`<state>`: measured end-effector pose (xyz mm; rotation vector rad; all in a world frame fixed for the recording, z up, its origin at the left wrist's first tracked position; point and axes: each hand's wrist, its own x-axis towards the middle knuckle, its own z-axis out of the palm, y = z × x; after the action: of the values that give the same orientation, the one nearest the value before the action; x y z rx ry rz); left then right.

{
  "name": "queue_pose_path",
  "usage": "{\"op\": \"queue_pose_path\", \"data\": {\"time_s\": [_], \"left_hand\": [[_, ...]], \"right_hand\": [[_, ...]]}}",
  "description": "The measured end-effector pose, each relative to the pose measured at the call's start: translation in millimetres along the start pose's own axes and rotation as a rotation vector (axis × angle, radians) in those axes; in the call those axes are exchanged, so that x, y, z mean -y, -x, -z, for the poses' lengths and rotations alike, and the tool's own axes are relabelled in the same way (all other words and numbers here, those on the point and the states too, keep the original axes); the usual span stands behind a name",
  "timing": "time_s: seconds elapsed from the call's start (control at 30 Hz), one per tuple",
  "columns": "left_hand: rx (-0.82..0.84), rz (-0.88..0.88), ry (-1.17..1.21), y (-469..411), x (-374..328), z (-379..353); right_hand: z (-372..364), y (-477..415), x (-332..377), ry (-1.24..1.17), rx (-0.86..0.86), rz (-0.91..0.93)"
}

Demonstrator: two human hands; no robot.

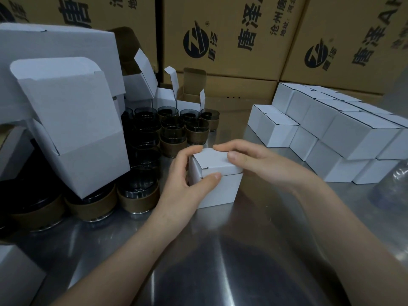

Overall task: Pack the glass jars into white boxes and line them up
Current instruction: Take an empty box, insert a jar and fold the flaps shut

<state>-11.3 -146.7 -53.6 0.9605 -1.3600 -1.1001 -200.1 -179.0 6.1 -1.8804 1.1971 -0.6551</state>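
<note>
A small white box [223, 188] stands on the steel table [220, 261] in the middle, its lid folded down. My left hand [187, 180] grips its left side, thumb on the front face and fingers curled over the top edge. My right hand [260, 162] holds the lid from the right, fingertips on the top. Whatever is inside the box is hidden. Several dark glass jars [174, 131] with brown bands stand in rows to the left and behind.
Closed white boxes [353, 138] are stacked in rows at the right. Open empty white boxes [72, 120] pile up at the left and back. Large printed cardboard cartons [231, 40] form a wall behind. Crumpled clear plastic [393, 186] lies at the far right.
</note>
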Motion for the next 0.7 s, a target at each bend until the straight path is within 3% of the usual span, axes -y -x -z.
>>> {"op": "queue_pose_path", "data": {"time_s": [0.7], "left_hand": [[0.004, 0.079, -0.006, 0.4, -5.6, -2.3]], "right_hand": [[-1.5, -3.3, -3.3, -0.029, 0.046, 0.02]]}}
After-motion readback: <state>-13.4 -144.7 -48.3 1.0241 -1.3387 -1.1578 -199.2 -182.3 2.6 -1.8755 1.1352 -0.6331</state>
